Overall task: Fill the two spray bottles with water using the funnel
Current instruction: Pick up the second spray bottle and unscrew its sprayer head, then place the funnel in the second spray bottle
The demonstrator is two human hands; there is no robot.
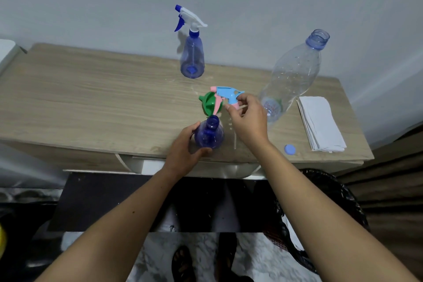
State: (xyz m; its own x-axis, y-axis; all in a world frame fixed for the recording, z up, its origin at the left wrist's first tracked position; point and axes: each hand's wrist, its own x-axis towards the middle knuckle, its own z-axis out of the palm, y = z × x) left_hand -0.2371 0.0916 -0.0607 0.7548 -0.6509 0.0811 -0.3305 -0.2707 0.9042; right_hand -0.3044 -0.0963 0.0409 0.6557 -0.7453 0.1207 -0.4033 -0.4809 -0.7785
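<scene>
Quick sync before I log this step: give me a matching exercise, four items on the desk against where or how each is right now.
Items:
1. near spray bottle
2. far spray bottle
3. light blue and pink sprayer head
4. blue cap

States:
A. lying loose near the front edge, beside the folded tissues
B. pinched by the right hand, off its bottle
C. open-necked, gripped by the left hand
D. standing at the back with its trigger head on

Pairs: 1-C, 2-D, 3-B, 4-A
</scene>
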